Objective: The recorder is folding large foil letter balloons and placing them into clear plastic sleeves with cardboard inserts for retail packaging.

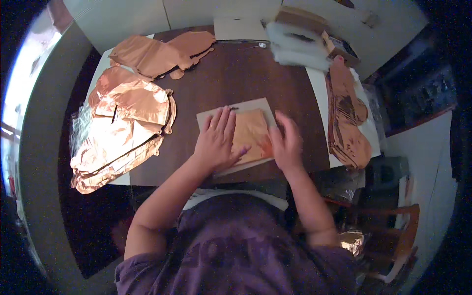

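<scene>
In front of me a folded copper-coloured foil piece, which looks like a flat foil balloon, lies on a pale rectangular card. My left hand rests flat over its left side, fingers stretched out and holding nothing. At the right edge of the foil is my right hand, slightly blurred, with its thumb apart from the fingers and nothing in it. Whether the right fingers touch the foil or hover just above, I cannot tell. Part of the card is hidden under both hands.
Shiny flat copper foil balloons are piled on the left, with more foil pieces behind them. Another foil stack lies along the right edge. Clear plastic packs and a small box sit at the back right of the brown table.
</scene>
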Action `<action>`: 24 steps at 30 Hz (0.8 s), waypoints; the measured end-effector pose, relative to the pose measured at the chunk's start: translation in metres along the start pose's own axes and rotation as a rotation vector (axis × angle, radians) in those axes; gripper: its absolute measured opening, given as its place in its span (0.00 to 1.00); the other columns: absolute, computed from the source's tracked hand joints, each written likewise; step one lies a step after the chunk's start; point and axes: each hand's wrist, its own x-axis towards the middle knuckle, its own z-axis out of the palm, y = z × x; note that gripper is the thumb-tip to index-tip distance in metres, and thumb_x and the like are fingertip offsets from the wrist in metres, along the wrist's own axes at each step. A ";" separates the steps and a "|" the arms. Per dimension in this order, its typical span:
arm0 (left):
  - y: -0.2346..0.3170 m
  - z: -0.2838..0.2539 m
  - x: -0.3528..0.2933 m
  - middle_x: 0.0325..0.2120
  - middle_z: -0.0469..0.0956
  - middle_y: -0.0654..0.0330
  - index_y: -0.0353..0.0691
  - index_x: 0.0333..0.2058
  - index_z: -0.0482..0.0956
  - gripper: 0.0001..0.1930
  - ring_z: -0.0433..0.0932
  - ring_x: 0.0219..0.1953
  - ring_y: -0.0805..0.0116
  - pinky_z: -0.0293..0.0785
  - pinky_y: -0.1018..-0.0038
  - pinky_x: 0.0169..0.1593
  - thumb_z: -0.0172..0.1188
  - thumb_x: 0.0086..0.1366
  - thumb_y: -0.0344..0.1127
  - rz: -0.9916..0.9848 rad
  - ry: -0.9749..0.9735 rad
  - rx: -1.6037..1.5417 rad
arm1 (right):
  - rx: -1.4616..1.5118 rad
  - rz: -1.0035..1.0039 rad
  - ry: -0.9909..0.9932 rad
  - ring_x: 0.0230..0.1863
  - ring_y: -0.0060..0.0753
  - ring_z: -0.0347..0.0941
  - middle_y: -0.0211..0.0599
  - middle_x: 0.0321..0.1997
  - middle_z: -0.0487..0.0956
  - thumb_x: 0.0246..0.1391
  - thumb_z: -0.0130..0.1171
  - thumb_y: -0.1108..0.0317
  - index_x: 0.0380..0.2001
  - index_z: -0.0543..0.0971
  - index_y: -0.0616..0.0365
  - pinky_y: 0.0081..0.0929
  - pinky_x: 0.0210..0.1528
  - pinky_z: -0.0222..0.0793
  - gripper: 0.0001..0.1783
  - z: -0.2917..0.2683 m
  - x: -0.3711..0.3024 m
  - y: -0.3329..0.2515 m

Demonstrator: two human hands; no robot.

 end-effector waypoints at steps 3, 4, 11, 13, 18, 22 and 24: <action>0.022 -0.010 -0.025 0.65 0.53 0.39 0.24 0.62 0.56 0.47 0.48 0.69 0.45 0.43 0.51 0.68 0.45 0.61 0.66 0.001 -0.096 -0.001 | -0.116 -0.070 -0.002 0.17 0.26 0.61 0.34 0.16 0.65 0.54 0.57 0.70 0.20 0.68 0.60 0.27 0.20 0.57 0.12 -0.049 -0.075 0.001; 0.032 -0.016 -0.032 0.65 0.53 0.39 0.24 0.62 0.55 0.47 0.48 0.69 0.46 0.42 0.51 0.68 0.45 0.61 0.66 0.010 -0.115 -0.024 | -0.109 0.076 -0.123 0.18 0.25 0.63 0.35 0.17 0.67 0.54 0.57 0.71 0.21 0.70 0.60 0.25 0.21 0.59 0.10 -0.064 -0.105 -0.002; 0.078 -0.033 -0.038 0.65 0.53 0.39 0.25 0.62 0.55 0.46 0.49 0.69 0.46 0.41 0.50 0.68 0.46 0.61 0.65 0.082 -0.207 -0.122 | 0.858 0.734 -0.210 0.40 0.28 0.75 0.34 0.40 0.81 0.57 0.57 0.59 0.40 0.79 0.62 0.28 0.46 0.69 0.16 -0.035 -0.200 0.015; 0.078 -0.033 -0.034 0.64 0.54 0.38 0.24 0.62 0.56 0.46 0.51 0.68 0.44 0.43 0.50 0.68 0.47 0.60 0.64 0.049 -0.244 -0.126 | 0.508 0.664 -0.113 0.40 0.34 0.76 0.37 0.39 0.80 0.54 0.59 0.72 0.44 0.76 0.64 0.32 0.41 0.73 0.14 -0.032 -0.168 -0.014; 0.063 -0.042 -0.005 0.62 0.56 0.35 0.24 0.61 0.56 0.44 0.55 0.65 0.40 0.50 0.53 0.66 0.53 0.61 0.59 0.062 -0.272 -0.318 | 0.631 0.765 0.065 0.49 0.29 0.70 0.37 0.50 0.74 0.56 0.56 0.71 0.52 0.70 0.64 0.31 0.52 0.66 0.21 -0.029 -0.145 -0.023; 0.034 -0.050 0.121 0.57 0.66 0.42 0.36 0.55 0.69 0.27 0.67 0.56 0.43 0.65 0.56 0.58 0.58 0.61 0.46 0.075 -0.007 -0.497 | 0.777 0.833 0.033 0.54 0.32 0.68 0.38 0.55 0.72 0.57 0.53 0.70 0.57 0.66 0.63 0.32 0.57 0.64 0.24 -0.059 -0.113 0.000; 0.012 -0.028 0.203 0.50 0.73 0.45 0.36 0.46 0.76 0.20 0.72 0.51 0.46 0.69 0.60 0.54 0.59 0.60 0.43 0.014 -0.028 -0.721 | 0.941 0.815 0.055 0.55 0.35 0.69 0.40 0.54 0.73 0.55 0.54 0.71 0.60 0.63 0.62 0.35 0.58 0.65 0.28 -0.062 -0.119 0.029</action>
